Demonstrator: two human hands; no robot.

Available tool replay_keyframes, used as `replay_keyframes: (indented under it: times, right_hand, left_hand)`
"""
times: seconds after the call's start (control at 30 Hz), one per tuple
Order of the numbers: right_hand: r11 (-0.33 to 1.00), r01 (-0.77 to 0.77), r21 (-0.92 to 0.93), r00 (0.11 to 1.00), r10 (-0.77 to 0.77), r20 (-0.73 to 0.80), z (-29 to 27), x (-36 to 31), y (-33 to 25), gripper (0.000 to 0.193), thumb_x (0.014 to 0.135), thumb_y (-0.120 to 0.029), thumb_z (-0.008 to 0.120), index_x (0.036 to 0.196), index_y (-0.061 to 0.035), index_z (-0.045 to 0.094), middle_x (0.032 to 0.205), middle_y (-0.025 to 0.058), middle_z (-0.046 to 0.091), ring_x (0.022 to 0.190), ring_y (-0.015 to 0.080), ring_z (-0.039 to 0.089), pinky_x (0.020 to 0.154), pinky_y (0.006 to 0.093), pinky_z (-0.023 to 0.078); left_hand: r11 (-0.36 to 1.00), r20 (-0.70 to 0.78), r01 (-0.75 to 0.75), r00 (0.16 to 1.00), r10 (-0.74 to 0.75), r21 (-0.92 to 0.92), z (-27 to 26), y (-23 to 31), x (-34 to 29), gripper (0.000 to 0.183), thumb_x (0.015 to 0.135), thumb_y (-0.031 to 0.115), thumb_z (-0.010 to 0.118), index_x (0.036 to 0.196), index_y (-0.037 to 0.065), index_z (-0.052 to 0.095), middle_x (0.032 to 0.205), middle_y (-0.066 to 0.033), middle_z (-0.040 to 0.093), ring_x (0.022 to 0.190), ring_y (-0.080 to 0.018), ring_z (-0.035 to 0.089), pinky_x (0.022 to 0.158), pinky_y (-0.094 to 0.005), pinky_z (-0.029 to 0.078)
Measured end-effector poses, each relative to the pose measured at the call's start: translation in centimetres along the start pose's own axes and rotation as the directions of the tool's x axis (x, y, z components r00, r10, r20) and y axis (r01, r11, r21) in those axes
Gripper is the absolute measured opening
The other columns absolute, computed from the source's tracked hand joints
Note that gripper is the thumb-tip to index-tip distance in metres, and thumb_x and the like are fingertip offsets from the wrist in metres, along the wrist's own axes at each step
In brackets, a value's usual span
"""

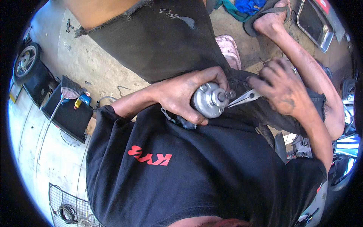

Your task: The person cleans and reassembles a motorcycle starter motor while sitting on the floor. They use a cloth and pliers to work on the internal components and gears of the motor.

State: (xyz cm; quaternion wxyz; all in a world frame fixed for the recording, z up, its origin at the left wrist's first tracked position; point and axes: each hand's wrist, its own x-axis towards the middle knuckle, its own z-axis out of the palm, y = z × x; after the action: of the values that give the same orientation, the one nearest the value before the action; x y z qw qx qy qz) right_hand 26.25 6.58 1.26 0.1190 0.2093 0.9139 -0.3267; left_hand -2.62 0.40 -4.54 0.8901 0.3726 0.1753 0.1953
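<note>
My left hand (189, 89) is wrapped round a silver, cylindrical starter motor (208, 101), whose stubby shaft points right. In my right hand (280, 87) is a pair of long-nose pliers (247, 97). Their slim jaws reach left to the shaft end of the motor; whether they touch it I cannot tell. The right fingers are slightly blurred and curl round the handles, which are mostly hidden. Below my left wrist, a short dark cable with a ring terminal (165, 112) lies against my black shirt.
A spoked wheel (27, 62) stands at far left, near a black tray (72, 123) with a long-handled broom (70, 92). A mesh rack (56, 193) holds coiled cable at lower left. A pink seat-like object (228, 49) and a chrome-edged frame (325, 41) lie beyond my legs.
</note>
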Motion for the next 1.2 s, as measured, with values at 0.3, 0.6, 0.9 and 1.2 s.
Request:
replay_keyframes:
  times: [0.3,0.6,0.9,1.2]
  right_hand:
    - [0.987,-0.05,-0.155,0.994,0.034,-0.105,-0.2,1.6,-0.8,0.045,0.079,-0.021,0.057,0.124,-0.0161,0.061,0.103,0.0061,0.057,0.108,0.0244,0.056,0.108,0.0485,0.04]
    - [0.986,-0.039,-0.163,0.975,0.002,-0.223,1.4,2.3,-1.7,0.042,0.079,-0.023,0.058,0.12,-0.0164,0.061,0.105,0.0037,0.056,0.106,0.0218,0.056,0.108,0.0526,0.042]
    - [0.973,-0.061,-0.224,0.969,0.004,-0.247,1.5,2.6,-2.0,0.04,0.079,-0.024,0.059,0.118,-0.0169,0.061,0.103,0.003,0.056,0.104,0.0204,0.057,0.11,0.0544,0.042]
    - [0.969,-0.047,-0.244,0.969,-0.015,-0.245,1.3,2.5,-2.4,0.038,0.081,-0.025,0.059,0.118,-0.0173,0.061,0.106,0.0031,0.056,0.102,0.0221,0.057,0.097,0.0489,0.048]
  left_hand:
    - [0.955,0.142,0.199,0.962,-0.233,0.22,-0.1,2.1,0.4,0.078,0.06,0.016,0.091,0.123,0.001,0.048,0.115,-0.0147,0.061,0.108,-0.0267,0.062,0.093,-0.0389,0.05]
    - [0.959,0.143,0.183,0.966,-0.217,0.217,0.1,2.2,0.5,0.076,0.061,0.018,0.091,0.122,0.001,0.049,0.114,-0.0142,0.064,0.106,-0.0259,0.063,0.093,-0.0376,0.051]
    - [0.959,0.138,0.179,0.967,-0.212,0.221,0.2,2.2,0.6,0.075,0.062,0.018,0.091,0.121,0.002,0.049,0.112,-0.0133,0.066,0.104,-0.025,0.065,0.091,-0.0367,0.052]
    - [0.953,0.16,0.223,0.953,-0.258,0.205,0.1,2.4,0.4,0.076,0.06,0.019,0.092,0.121,0.002,0.049,0.111,-0.0124,0.063,0.102,-0.0247,0.063,0.09,-0.0369,0.052]
